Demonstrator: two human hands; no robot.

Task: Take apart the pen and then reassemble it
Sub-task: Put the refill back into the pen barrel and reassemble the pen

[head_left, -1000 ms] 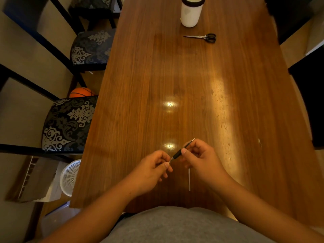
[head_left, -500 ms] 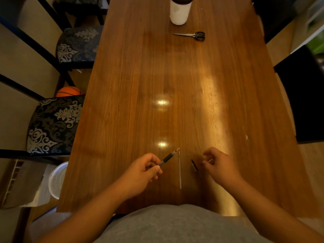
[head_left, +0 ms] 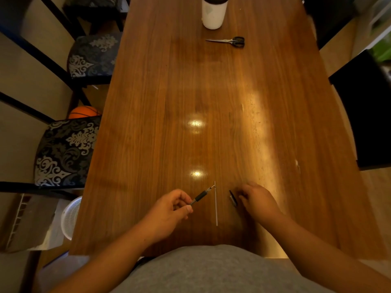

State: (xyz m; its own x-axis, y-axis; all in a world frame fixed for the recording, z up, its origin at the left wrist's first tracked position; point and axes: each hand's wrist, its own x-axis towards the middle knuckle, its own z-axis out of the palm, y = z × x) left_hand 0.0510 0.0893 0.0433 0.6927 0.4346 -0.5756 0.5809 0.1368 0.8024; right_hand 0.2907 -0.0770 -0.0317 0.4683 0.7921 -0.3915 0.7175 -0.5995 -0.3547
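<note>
Our left hand (head_left: 169, 210) pinches the barrel (head_left: 200, 196) by its rear end, tip pointing away from us, over the table (head_left: 190, 81). The refill (head_left: 215, 205) lies just beside it, handy for refitting. Our right hand (head_left: 257, 200) sits curled at a small black part (head_left: 233, 198); whether it grips it, we cannot tell. We judge the pen apart, reassembly to come.

A plain grey top (head_left: 211, 271) covers the torso; left forearm (head_left: 110, 256) and right forearm (head_left: 313, 246) are bare.
</note>
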